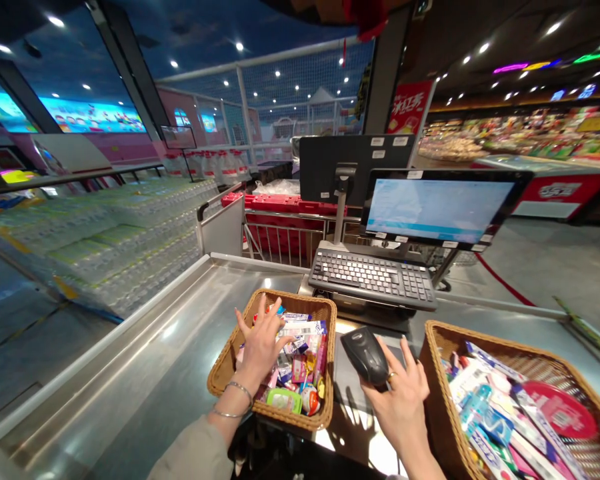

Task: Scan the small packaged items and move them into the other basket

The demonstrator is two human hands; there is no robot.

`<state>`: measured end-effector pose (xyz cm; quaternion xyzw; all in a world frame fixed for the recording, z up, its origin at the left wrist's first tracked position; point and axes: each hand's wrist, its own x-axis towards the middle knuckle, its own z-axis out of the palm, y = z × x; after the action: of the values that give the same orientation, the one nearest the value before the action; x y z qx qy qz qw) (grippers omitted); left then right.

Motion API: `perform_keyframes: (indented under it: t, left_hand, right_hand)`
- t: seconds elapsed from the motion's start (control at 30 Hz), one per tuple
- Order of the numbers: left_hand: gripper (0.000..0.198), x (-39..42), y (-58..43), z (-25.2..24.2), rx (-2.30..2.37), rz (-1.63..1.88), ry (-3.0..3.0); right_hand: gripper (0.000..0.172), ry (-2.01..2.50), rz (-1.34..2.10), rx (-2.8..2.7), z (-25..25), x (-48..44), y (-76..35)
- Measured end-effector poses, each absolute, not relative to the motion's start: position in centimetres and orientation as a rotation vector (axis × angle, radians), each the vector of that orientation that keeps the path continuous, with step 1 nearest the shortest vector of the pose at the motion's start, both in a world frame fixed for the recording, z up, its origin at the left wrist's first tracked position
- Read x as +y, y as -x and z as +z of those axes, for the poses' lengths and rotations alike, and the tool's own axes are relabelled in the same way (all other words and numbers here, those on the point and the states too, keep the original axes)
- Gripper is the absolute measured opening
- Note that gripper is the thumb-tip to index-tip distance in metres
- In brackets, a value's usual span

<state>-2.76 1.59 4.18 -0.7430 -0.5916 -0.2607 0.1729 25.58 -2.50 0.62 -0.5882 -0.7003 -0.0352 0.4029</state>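
My left hand (263,340) is over a brown woven basket (221,363), its fingers spread and nothing visibly gripped. Small packaged goods fill that basket: a white-and-purple pack (300,329), a green container (284,401) and a red-and-white egg-shaped item (311,399) among them. Whether my fingertips touch any goods I cannot tell. A black handheld barcode scanner (364,355) is in my right hand (403,387), above the metal counter between two baskets. Thumb and fingers hold its side, with some fingers extended.
Beside my right hand stands a second woven basket (433,373) with toothbrush-like packs and a round pink item (560,410). A keyboard (373,273), a lit monitor (437,207) and a dark second screen (325,167) stand behind. Stacked bottles (115,233) lie beyond the counter's left rim.
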Motion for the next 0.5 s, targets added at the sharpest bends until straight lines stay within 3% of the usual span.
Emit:
perform_keyframes:
  t: [0.5]
  left_hand:
    - [0.009, 3.9, -1.2, 4.8, -1.587, -0.836, 2.140]
  right_hand:
    - [0.023, 1.546, -0.133, -1.790, 1.0, -2.9, -26.6]
